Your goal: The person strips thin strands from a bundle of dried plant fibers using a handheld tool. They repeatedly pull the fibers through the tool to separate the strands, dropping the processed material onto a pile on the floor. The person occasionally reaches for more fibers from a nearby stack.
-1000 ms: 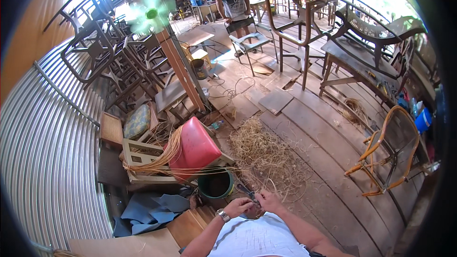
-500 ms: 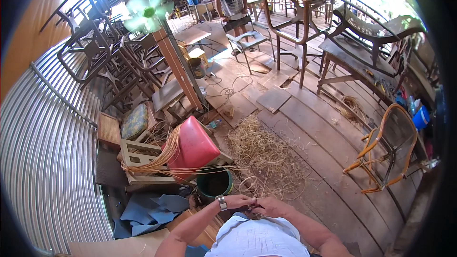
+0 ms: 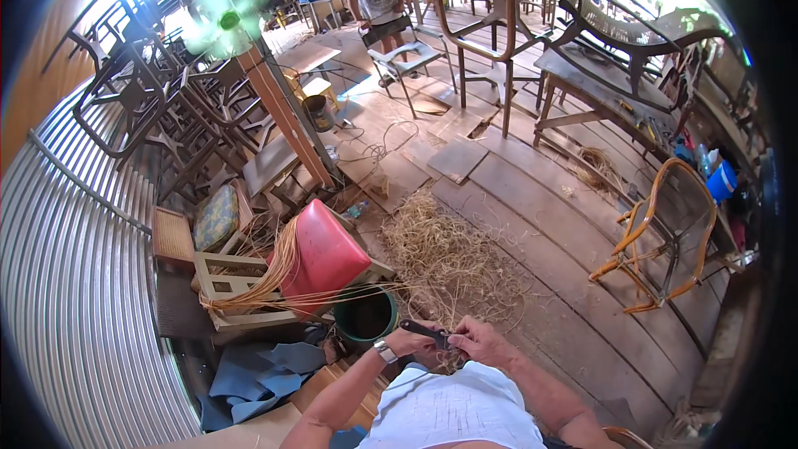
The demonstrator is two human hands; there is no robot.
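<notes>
My left hand [image 3: 412, 343], with a watch at its wrist, is close in front of my body. Its fingers are closed around a small dark hand tool [image 3: 422, 330], whose exact kind I cannot make out. Just to the right, my right hand [image 3: 482, 342] is pinched close to the tool's end; what lies between its fingers is too small to tell. Thin pale strands show around and below both hands. A dark green bucket [image 3: 394, 316] stands left of them. Beyond it, a bundle of long cane strands [image 3: 287, 264] drapes over a pale chair frame [image 3: 218, 264] beside a red cushion [image 3: 324, 251].
A heap of cane shavings [image 3: 440, 241] covers floorboards ahead. At right stands a rattan chair [image 3: 665, 237]; behind it, a workbench [image 3: 594, 100] bears tools and a chair frame. Stacked chair frames [image 3: 141, 108] and a spinning fan [image 3: 229, 21] are at left. Another person [image 3: 378, 0] stands at the back.
Both hands have risen slightly away from my body, and the dark tool now shows plainly in the left one. The whole view has shifted a little, with surroundings sliding left.
</notes>
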